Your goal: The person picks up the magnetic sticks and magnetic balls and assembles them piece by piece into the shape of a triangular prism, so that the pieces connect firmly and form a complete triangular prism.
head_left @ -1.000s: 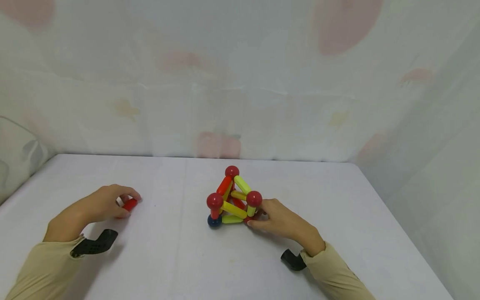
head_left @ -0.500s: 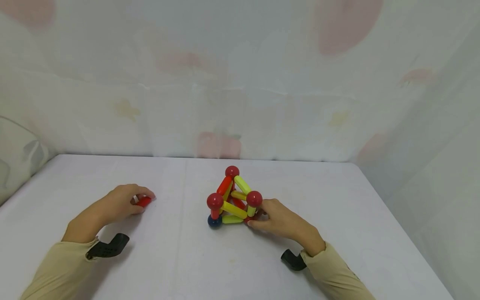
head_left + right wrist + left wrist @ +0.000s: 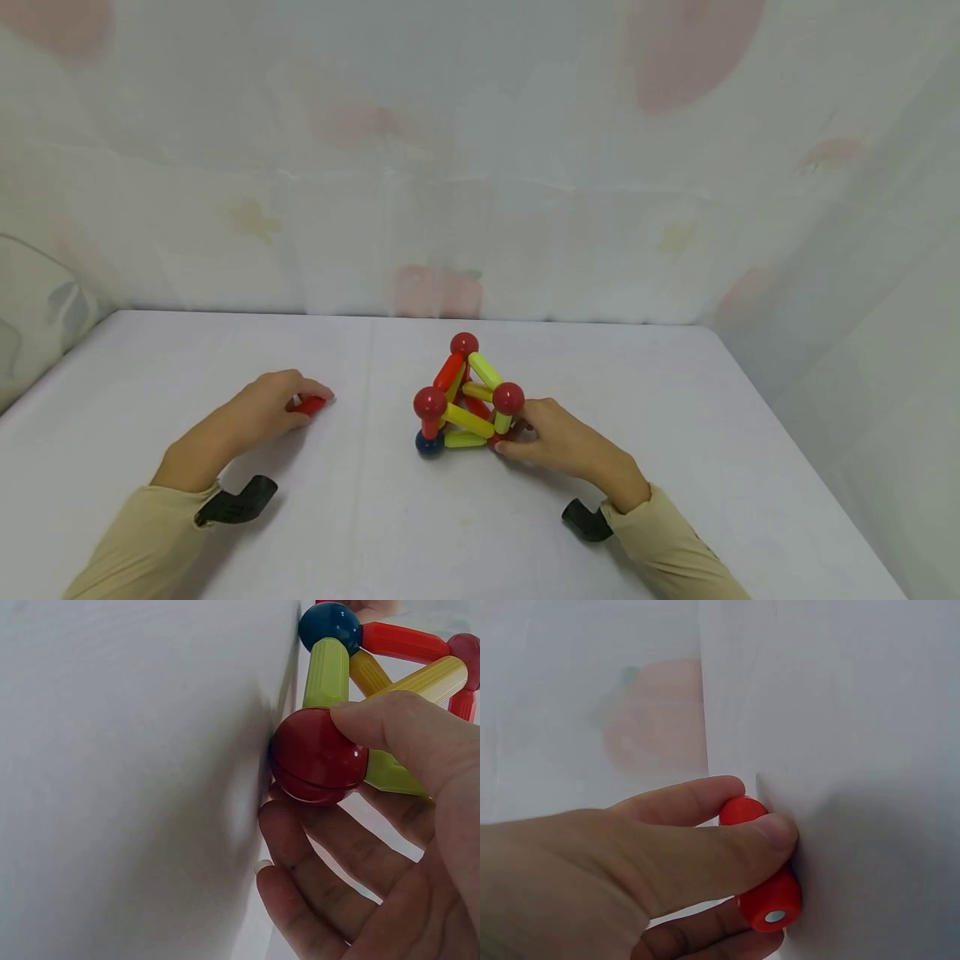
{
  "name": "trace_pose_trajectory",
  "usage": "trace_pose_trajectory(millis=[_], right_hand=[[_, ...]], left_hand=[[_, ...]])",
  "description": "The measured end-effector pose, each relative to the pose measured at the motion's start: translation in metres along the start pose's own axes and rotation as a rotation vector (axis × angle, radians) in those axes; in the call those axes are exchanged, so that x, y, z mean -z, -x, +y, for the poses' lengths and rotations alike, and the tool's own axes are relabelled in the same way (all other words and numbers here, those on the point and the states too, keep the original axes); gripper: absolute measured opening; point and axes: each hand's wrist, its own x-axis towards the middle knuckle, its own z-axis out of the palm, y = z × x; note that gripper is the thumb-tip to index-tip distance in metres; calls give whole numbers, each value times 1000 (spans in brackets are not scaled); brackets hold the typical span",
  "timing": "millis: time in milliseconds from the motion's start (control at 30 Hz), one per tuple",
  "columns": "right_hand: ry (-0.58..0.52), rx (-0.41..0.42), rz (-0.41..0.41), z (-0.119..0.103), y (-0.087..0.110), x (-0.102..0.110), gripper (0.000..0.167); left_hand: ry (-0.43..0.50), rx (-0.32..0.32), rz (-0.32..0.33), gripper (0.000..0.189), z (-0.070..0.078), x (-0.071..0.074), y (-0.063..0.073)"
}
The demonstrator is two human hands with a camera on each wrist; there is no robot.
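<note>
My left hand [image 3: 270, 410] pinches a red magnetic rod [image 3: 771, 898] between thumb and fingers, low over the table to the left of the built frame. One end of the rod shows a round metal tip in the left wrist view. In the middle stands a frame of magnetic rods and balls, with red balls on top, such as the front red ball [image 3: 430, 402], and a dark blue ball [image 3: 430, 442] at its lower left corner. At its lower right corner my right hand [image 3: 562, 442] holds a red ball [image 3: 319, 756], joined to a yellow-green rod [image 3: 327, 673].
A white cloth covers the table [image 3: 420, 533]. Behind it hangs a pale curtain [image 3: 525, 167] with faded prints. A patterned cushion [image 3: 41, 312] leans at the far left. Black camera mounts [image 3: 238, 502] stick out from both sleeves.
My left hand has slid right across the table toward the frame, carrying the red rod. The right hand and the frame have stayed in place.
</note>
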Motion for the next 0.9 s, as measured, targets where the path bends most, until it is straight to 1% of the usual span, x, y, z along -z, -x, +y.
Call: trace_pose_trajectory(millis=[133,367,533,633,700,767,900], right_hand=[[-5,-8,1,0,0,0,18],[-8,-12,-1,0,0,0,18],[-11,-6,-3,0,-1,0,20],[-10,-3,-1,0,-1,0,19],[-9,-3,-1,0,-1,0,19],[-7,-2,-1,1,-2,0,19],[-4,-3,-2,1,-2,-1,19]], left_hand=[[16,12,-14,33,11,-3,-2],[28,-9,-21,34,24,-8,-3],[68,50,-61,35,28,-8,-4],[74,82,-69,32,28,-5,-2],[79,84,-64,28,28,-4,-2],[72,69,-46,25,28,-3,-2],[53,8,26,23,30,-3,-5]])
